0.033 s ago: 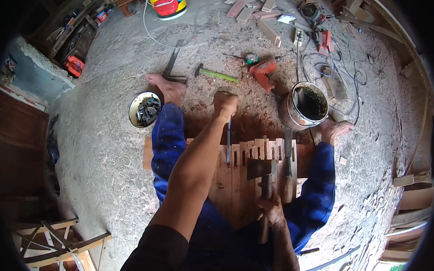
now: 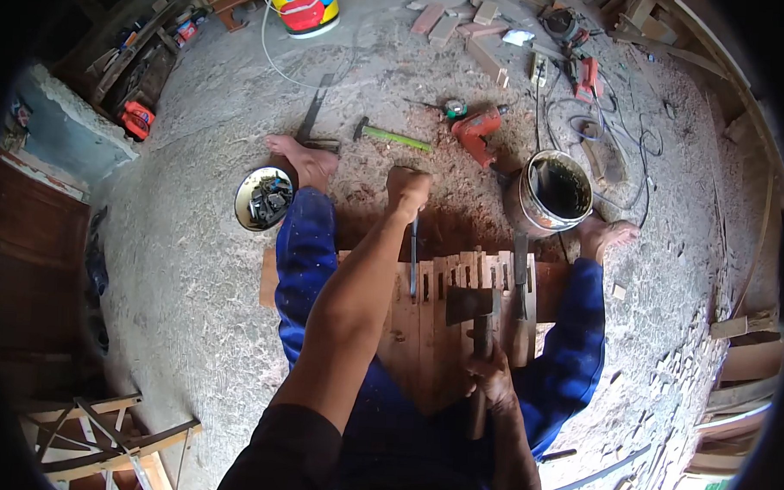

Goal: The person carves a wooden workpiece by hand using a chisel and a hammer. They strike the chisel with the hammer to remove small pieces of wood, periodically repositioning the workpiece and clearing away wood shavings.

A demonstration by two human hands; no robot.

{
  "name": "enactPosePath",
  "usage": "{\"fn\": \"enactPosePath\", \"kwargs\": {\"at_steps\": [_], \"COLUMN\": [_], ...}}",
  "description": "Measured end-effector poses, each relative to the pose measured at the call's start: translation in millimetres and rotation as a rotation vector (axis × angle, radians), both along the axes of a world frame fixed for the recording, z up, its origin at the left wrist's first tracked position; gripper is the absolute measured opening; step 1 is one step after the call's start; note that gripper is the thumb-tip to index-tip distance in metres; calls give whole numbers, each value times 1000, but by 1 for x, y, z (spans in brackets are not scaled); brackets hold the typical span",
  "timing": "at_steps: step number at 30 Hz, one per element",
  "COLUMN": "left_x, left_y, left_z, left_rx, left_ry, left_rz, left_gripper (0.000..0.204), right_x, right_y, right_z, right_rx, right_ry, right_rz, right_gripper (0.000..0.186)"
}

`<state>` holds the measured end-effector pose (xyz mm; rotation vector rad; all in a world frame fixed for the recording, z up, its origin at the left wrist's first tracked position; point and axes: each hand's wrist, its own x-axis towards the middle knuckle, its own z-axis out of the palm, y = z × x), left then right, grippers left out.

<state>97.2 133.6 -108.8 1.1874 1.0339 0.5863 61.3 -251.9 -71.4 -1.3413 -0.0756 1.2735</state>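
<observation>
- Nearest, low in view, the right hand [image 2: 492, 382] has its fingers wrapped around the handle of a hatchet-like tool [image 2: 476, 307]; gripping below the head presumably leaves the heavy end free.
- Just ahead, a row of slotted wooden strips [image 2: 410, 349] lies side by side between the knees, probably kept close so that the legs flank them. A crosswise board [image 2: 550, 292] shows at both sides, seemingly supporting them.
- On these strips, right of the hatchet head, rests a broad-bladed tool [image 2: 520, 260] with a wooden handle, likely within easy reach.
- Farther forward, the left hand [image 2: 408, 192] is a closed fist, fingers curled around the hidden upper end of a slim chisel [image 2: 413, 259]. Its tip meets the strips near a slot; the tight grip presumably steadies it. I cannot tell whether it stands quite upright.
- Beside the left leg, a bowl [image 2: 249, 188] gathers loose dark pieces; near the right foot stands a bucket [image 2: 521, 202].
- Beyond, a green-handled hammer [image 2: 396, 140], a metal square [image 2: 315, 113] and a red drill [image 2: 476, 137] lie on the rough floor [image 2: 210, 265], apparently set aside yet near.
- Farthest, a colourful bucket [image 2: 309, 16] stands well apart.
</observation>
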Motion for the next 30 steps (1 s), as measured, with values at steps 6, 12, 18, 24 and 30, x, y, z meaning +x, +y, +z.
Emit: {"fn": "enactPosePath", "kwargs": {"at_steps": [6,12,18,24,30], "left_x": [2,5,-48,-76,-76], "left_y": [-17,11,-67,-91,-117], "left_z": [15,-10,135,134,118], "left_rx": [104,-300,172,614,772], "left_ry": [61,144,-479,-336,-354], "left_rz": [31,-338,-156,-94,-158], "left_gripper": [29,15,15,18,24], "right_x": [5,17,13,9,3], "right_y": [-3,-7,1,0,1], "right_z": [-2,-12,0,-6,-10], "right_rx": [-3,0,57,88,67], "right_ry": [87,174,220,207,75], "right_rz": [-29,-49,-73,-77,-50], "right_gripper": [54,50,50,57,57]}}
